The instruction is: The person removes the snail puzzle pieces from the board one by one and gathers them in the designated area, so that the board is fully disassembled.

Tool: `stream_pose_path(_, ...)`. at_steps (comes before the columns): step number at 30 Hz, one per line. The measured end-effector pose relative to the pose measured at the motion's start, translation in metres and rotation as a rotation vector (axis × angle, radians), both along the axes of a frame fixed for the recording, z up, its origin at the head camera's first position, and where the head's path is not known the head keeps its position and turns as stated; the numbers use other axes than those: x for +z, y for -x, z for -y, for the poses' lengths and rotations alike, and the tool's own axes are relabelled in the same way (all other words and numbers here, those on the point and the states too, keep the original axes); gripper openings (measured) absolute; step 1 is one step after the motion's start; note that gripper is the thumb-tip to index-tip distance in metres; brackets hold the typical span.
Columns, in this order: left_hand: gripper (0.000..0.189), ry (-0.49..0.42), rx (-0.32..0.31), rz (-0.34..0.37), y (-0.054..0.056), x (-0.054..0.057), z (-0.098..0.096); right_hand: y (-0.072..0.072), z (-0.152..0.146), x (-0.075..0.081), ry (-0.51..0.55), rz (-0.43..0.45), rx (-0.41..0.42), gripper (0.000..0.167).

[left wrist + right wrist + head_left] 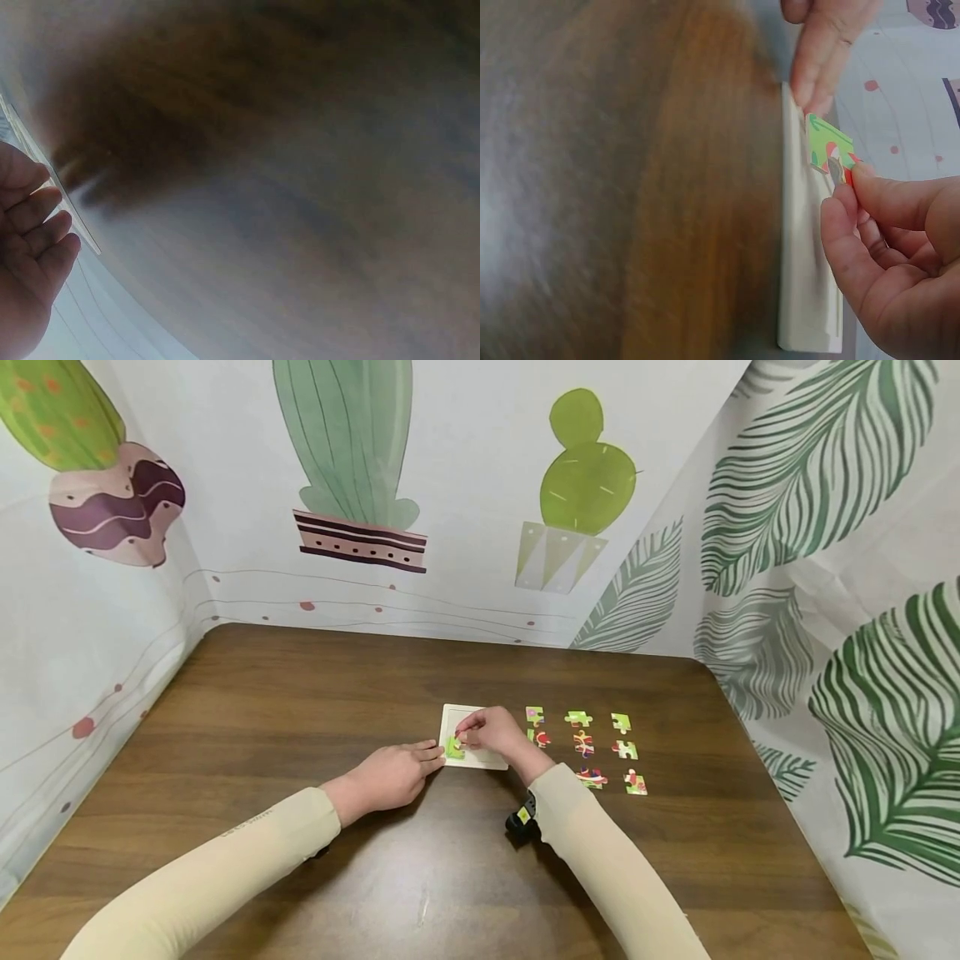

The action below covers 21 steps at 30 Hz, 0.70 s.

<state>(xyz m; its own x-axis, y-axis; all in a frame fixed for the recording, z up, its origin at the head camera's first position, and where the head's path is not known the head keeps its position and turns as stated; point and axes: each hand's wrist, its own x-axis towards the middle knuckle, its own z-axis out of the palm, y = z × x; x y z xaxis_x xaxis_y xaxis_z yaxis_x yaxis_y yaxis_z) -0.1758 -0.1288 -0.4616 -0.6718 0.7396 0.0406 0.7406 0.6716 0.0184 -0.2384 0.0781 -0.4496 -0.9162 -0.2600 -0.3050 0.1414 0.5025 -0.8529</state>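
Observation:
My right hand (pixel 491 731) pinches a green puzzle piece (pixel 827 142) with red and white on it between thumb and fingertips. The piece is over the lower left corner of a cream puzzle tray (pixel 476 762), tilted in the right wrist view. My left hand (pixel 393 774) lies on the table with straight fingers, its fingertips at the tray's left edge. In the left wrist view the fingers (pixel 46 232) of that hand rest beside the tray's thin side. Part of the tray is hidden under my right hand.
Several loose puzzle pieces (pixel 578 718) lie spread in rows on the brown wooden table (pixel 322 693) to the right of the tray, a few partly behind my right forearm. A black wrist camera (pixel 521 820) sits under my right wrist. A cactus-print cloth (pixel 465 527) borders the table's far side.

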Motion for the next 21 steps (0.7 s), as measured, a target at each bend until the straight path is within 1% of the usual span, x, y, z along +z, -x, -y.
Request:
stream_pose_path(4,0.038,0.013,0.001,-0.007,-0.001,0.0,0.001,-0.001,-0.007,0.005,0.016,-0.005,-0.014,0.014)
stream_pose_path(8,0.037,0.025,0.0,-0.019,-0.003,0.003,0.001,-0.003,-0.013,0.008,0.04,0.002,0.009,0.015)
stream_pose_path(11,0.037,0.03,-0.01,-0.04,-0.004,0.004,0.0,-0.004,-0.021,0.011,0.032,-0.002,0.019,0.015)
stream_pose_path(16,0.036,0.04,-0.023,-0.075,-0.005,0.004,-0.001,-0.006,-0.041,0.013,0.004,0.003,0.03,0.017)
stream_pose_path(21,0.038,0.064,-0.011,-0.077,-0.006,0.002,-0.002,-0.007,-0.065,0.014,0.007,0.019,0.03,0.019)
